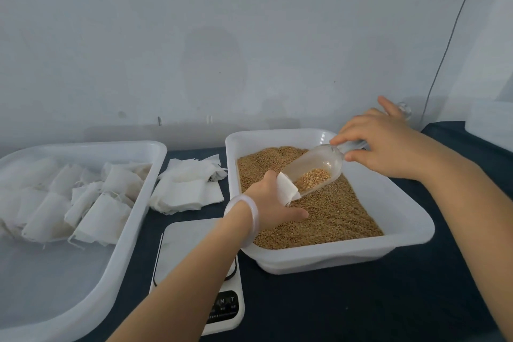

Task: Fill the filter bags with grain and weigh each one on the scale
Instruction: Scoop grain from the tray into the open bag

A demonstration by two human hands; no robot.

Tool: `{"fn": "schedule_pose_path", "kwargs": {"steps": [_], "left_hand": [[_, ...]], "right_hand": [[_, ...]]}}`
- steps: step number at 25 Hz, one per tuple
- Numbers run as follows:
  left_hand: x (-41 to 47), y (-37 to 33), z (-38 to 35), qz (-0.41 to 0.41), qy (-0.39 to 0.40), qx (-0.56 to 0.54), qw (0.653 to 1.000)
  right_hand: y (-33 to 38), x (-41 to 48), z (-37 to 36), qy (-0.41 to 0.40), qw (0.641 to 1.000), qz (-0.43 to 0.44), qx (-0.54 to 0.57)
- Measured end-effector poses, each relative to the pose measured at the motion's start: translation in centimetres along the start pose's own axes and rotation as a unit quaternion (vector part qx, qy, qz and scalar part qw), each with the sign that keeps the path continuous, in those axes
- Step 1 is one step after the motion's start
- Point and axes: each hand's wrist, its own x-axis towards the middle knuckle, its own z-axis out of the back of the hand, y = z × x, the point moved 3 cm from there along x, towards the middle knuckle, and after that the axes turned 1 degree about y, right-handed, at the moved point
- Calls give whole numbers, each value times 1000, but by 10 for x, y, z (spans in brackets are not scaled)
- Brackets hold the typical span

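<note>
Tipping the scoop (319, 166) slowly, handle pinched by fingers of the right hand (388, 141), should feed the filter bag (287, 188) that the left hand (270, 203) grips in curled fingers (both above the grain tray (410, 211)), so spills land inside.

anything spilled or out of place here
Nothing stands out. No grain shows on the dark table; the scoop and the filter bag in the left hand are over the grain tray. The empty bags beside it lie in a loose heap, nothing more.
</note>
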Motion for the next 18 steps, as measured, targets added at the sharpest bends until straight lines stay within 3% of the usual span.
{"fn": "schedule_pose_path", "kwargs": {"steps": [8, 18], "left_hand": [[-11, 3, 10, 28, -143, 48, 988], [-11, 9, 12, 49, -121, -82, 988]], "right_hand": [[13, -5, -3, -68, 997, 24, 0], [6, -11, -21, -156, 986, 50, -10]]}}
